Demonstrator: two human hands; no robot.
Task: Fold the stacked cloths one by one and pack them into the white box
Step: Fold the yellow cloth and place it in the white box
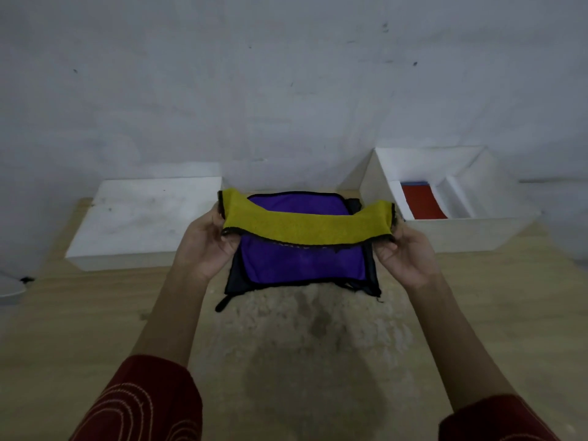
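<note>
Yellow cloth [307, 223], black-hemmed, folded into long sagging strip, above purple cloth [299, 259] topping stack. Left hand [206, 238], right hand [405, 254] pinch its ends.

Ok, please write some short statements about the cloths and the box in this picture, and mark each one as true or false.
1. The left hand and the right hand each hold one end of the yellow cloth. True.
2. The top cloth lying on the table is green. False: it is the purple cloth.
3. The white box has nothing in it. False: a red cloth lies inside.
4. The white box stands to the right of the purple cloth. True.
5. A black cloth lies under the purple cloth. True.
</note>
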